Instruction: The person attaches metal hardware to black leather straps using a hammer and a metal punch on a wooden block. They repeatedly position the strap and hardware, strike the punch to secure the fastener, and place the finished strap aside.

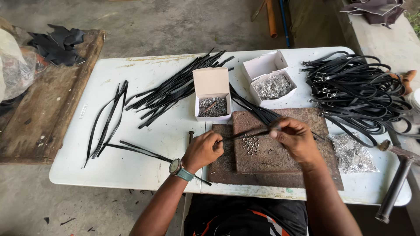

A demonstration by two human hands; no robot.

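Fingers of the left hand [202, 150] curl in and pinch one end of a thin black strap [245, 134], thumb pressed on top, above the left edge of the stone slab [280, 161]. Fingers of the right hand [296, 139] close together on the strap's other end, near the slab's middle, so the strap runs nearly level between the two grips, just over the slab. Right below it, between the hands, a small heap of metal rings [250, 144] lies on the slab. The left wrist wears a watch [176, 166].

Slab and a second slab under it sit at the near edge of the white table [144, 175], right of centre. A nail-like punch [190, 136] stands just off the slab's left edge, close to the left hand. Behind the slab, an open white box [212, 98] holds small dark metal parts, and another open box [271, 78] to its right holds shiny clips. Cut straps [175, 89] lie fanned toward the far edge, with a few more strips [107, 120] near the left edge. Finished straps [358, 91] with fittings pile at the far right corner. A clear bag of fittings [352, 153] rests by the right edge, and a hammer [396, 183] hangs over the near right corner.
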